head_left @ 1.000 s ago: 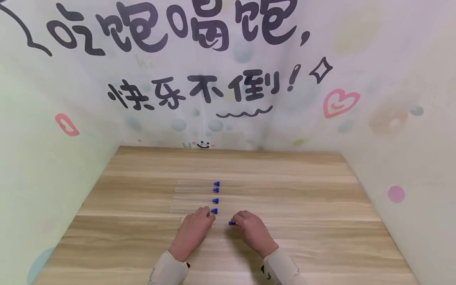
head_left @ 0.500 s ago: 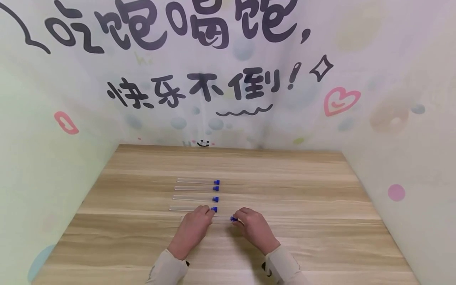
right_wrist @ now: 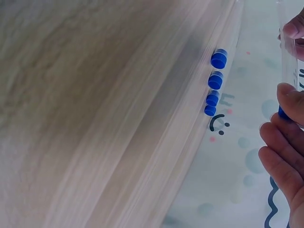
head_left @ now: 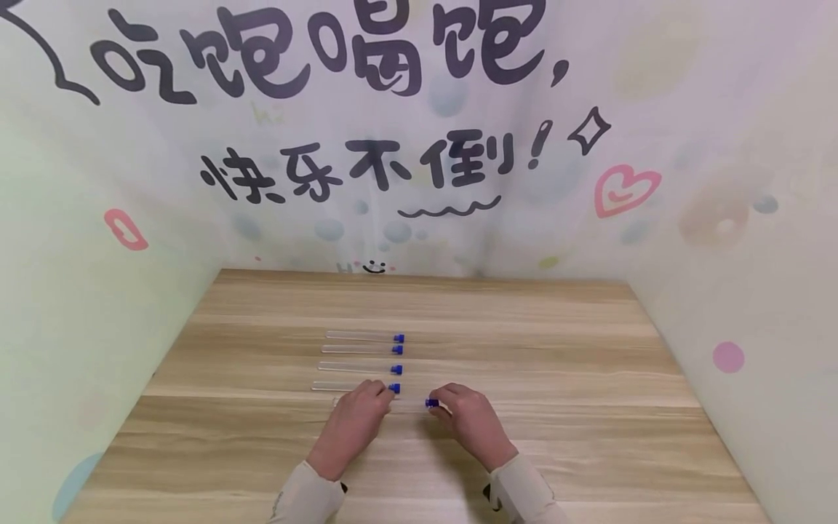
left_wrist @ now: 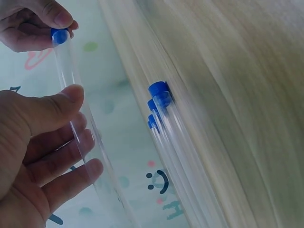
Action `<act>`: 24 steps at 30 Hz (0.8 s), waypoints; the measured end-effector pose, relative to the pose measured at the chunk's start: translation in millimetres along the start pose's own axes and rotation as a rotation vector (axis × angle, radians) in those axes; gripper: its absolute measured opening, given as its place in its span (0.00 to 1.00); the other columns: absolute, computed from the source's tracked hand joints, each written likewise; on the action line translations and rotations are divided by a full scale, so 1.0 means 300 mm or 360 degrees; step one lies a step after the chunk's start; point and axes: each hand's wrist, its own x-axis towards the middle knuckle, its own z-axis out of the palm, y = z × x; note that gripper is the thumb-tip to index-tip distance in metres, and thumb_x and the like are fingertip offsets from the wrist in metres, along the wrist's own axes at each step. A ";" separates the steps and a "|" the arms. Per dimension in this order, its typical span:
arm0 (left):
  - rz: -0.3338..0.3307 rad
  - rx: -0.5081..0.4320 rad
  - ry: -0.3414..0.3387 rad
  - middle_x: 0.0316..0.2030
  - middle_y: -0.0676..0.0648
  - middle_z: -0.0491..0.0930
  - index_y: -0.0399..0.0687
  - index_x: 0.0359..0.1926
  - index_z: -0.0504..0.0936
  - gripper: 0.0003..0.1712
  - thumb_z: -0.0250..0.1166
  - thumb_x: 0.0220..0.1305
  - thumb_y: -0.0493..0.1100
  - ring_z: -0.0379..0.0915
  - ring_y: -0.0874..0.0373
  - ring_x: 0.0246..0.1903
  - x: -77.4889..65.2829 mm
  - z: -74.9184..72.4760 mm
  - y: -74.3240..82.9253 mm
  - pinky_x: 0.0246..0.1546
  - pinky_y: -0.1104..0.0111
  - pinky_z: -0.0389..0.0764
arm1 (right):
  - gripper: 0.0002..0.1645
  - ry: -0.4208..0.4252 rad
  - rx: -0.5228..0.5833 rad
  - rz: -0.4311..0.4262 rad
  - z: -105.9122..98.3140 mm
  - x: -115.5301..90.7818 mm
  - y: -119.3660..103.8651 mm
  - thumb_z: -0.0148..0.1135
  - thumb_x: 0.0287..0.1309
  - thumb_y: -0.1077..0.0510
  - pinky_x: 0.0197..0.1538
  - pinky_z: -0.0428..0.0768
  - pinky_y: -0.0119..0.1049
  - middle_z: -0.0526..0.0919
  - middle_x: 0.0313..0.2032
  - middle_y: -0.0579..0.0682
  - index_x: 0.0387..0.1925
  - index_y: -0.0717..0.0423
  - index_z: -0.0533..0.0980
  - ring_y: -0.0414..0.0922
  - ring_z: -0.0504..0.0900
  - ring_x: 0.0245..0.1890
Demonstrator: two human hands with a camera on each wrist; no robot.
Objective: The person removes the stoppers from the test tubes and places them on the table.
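My left hand [head_left: 356, 421] holds a clear test tube [left_wrist: 67, 71] between thumb and fingers, lying sideways in the head view. A blue stopper [left_wrist: 60, 36] sits in the tube's mouth, with its lower part showing through the clear wall in the left wrist view. My right hand [head_left: 473, 422] pinches that stopper between thumb and fingers, which partly cover it in the right wrist view. Just beyond my left hand, several stoppered test tubes [head_left: 356, 367] lie side by side on the table, blue ends pointing right.
The wood-grain table [head_left: 556, 349] reaches back to a printed wall sheet [head_left: 419, 240] with lettering and drawings. Pale side walls [head_left: 753, 291] border the table left and right. The lying tubes are close to the left hand's fingers.
My right hand has moved slightly away from me and to the right, with the stopper. The held tube now shows between the two hands. The row of tubes lies as before.
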 end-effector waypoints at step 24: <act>-0.0053 0.0014 0.0103 0.26 0.51 0.76 0.44 0.26 0.83 0.05 0.73 0.48 0.36 0.72 0.59 0.28 -0.056 0.006 -0.053 0.29 0.69 0.77 | 0.16 0.0217 -0.0050 0.0101 -0.048 -0.068 0.092 0.79 0.33 0.63 0.31 0.80 0.29 0.83 0.30 0.43 0.27 0.51 0.80 0.37 0.82 0.28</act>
